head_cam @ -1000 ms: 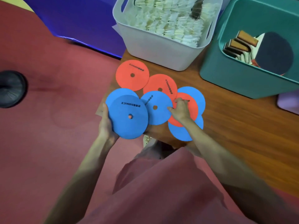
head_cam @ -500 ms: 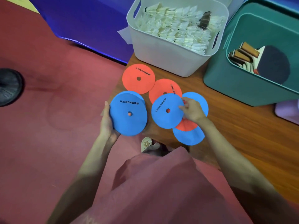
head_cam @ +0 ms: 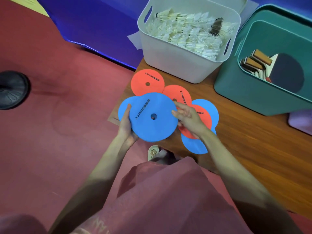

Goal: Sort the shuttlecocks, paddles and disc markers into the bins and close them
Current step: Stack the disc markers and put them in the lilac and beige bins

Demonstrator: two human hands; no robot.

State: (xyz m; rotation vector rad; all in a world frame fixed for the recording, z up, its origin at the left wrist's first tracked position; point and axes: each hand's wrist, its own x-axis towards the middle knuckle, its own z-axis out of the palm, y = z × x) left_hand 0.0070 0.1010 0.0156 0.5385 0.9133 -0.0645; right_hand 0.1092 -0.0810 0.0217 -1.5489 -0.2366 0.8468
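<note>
My left hand [head_cam: 125,128] grips a stack of blue disc markers [head_cam: 152,125] from below at the table's near left corner. The fingers of my right hand [head_cam: 188,118] touch the right rim of the stack's top disc. Two orange discs [head_cam: 145,78] lie flat on the wooden table [head_cam: 253,141] behind the stack. Under my right hand lies another orange disc [head_cam: 205,115] over blue discs [head_cam: 194,146]. A white bin [head_cam: 177,65] at the back holds several shuttlecocks [head_cam: 187,36]. The green bin [head_cam: 244,92] to its right holds paddles [head_cam: 285,71].
A lilac object [head_cam: 302,120] sits at the table's right edge. A black round base [head_cam: 11,89] stands on the red floor at left. A blue mat [head_cam: 101,26] lies behind the table. My sandalled foot [head_cam: 154,152] is under the table's near edge.
My right hand carried a blue disc from the table leftward and laid it on the stack in my left hand.
</note>
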